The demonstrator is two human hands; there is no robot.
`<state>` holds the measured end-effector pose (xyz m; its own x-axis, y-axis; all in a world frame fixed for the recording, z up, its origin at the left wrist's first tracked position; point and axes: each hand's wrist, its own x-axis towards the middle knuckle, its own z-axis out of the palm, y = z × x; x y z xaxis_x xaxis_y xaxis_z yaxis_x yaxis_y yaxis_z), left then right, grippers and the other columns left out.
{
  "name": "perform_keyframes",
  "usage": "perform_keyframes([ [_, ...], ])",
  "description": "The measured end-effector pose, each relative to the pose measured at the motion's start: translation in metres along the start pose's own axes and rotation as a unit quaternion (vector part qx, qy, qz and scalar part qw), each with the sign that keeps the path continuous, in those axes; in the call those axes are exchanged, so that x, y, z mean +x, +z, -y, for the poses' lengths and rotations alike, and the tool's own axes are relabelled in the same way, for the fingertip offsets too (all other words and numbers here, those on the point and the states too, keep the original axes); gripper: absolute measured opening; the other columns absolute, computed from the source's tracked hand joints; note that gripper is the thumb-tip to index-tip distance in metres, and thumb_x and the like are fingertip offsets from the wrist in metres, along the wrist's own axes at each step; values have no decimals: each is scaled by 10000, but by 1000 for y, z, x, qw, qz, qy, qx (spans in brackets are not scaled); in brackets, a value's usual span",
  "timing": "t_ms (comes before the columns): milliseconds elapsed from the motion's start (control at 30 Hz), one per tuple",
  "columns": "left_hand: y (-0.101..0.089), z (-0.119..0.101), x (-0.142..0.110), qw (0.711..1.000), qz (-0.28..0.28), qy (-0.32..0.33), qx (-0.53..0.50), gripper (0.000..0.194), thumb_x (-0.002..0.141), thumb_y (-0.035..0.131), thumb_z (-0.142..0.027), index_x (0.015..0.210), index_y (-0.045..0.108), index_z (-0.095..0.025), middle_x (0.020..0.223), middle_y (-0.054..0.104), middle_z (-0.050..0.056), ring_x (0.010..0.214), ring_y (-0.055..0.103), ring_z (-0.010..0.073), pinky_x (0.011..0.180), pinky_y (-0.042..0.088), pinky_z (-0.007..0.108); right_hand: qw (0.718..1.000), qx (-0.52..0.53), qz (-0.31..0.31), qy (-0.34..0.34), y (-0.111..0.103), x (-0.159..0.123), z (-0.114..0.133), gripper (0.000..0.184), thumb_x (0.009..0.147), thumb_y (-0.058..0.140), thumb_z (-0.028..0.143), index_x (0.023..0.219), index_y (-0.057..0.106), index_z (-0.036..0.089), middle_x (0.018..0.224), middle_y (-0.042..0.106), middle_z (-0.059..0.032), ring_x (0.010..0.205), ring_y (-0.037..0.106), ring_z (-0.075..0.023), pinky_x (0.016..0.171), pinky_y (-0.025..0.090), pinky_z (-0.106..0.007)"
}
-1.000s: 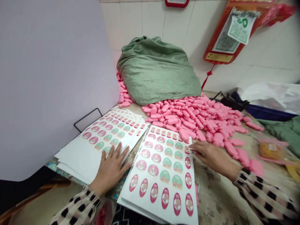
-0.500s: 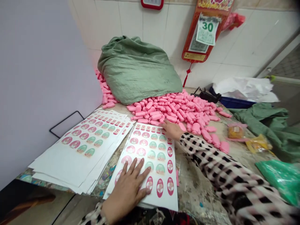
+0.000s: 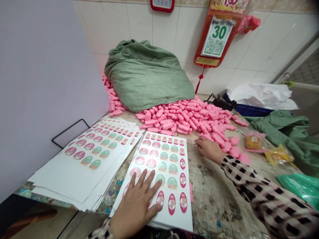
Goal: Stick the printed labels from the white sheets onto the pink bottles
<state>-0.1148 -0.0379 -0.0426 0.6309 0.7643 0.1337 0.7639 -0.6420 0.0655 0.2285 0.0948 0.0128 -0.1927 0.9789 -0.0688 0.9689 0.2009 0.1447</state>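
Observation:
My left hand (image 3: 139, 204) lies flat with its fingers spread on the near end of a sticker sheet (image 3: 165, 156) printed with pink and green oval labels. My right hand (image 3: 208, 149) rests on the worn tabletop (image 3: 219, 196) just right of that sheet's far corner. Its fingers are curled together, and what they pinch, if anything, is too small to make out. A heap of small pink plastic bottles (image 3: 184, 116) lies right behind the right hand.
A stack of more sticker sheets (image 3: 82, 166) lies to the left. A green woven sack (image 3: 147, 76) sits on the bottles by the tiled wall. A white board (image 3: 42, 83) stands at left. Green cloth (image 3: 281, 129), snack packets (image 3: 253, 142) and a blue bin (image 3: 249, 109) are at right.
My left hand moved from the left stack onto the near sheet. My right hand went to the sheet's far edge, then drew back to the table beside its right corner. The view swung right.

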Motion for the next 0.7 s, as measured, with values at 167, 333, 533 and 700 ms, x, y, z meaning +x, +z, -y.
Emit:
perform_keyframes([
  [167,0,2,0,998,-42,18,35,636,864,379,-568,1438,199,-362,1492,315,24,1322,339,299,1057,241,503,996,37,-45,-62,-20,43,45,364,875,382,249,1186,567,206,1176,562,-104,984,580,-221,746,433,-302],
  [333,-2,4,4,991,-76,45,97,640,861,370,-580,1437,247,-330,1447,398,40,1286,382,298,1058,194,473,986,54,-51,-151,-38,103,107,394,888,363,266,1252,507,225,1216,530,-105,930,602,-215,693,443,-299],
  [533,5,11,9,980,-107,75,148,650,834,330,-652,1401,349,-334,1331,542,35,1206,454,279,1057,141,442,963,66,-49,-255,-46,164,183,335,912,349,277,1193,532,272,1249,525,-55,960,592,-209,729,451,-315],
  [700,12,16,12,982,-107,78,135,631,837,341,-640,1400,344,-354,1294,573,25,1180,470,262,1041,187,406,971,62,-30,-230,-39,195,206,343,920,345,245,1183,554,179,1220,560,-125,959,603,-246,727,453,-345],
])
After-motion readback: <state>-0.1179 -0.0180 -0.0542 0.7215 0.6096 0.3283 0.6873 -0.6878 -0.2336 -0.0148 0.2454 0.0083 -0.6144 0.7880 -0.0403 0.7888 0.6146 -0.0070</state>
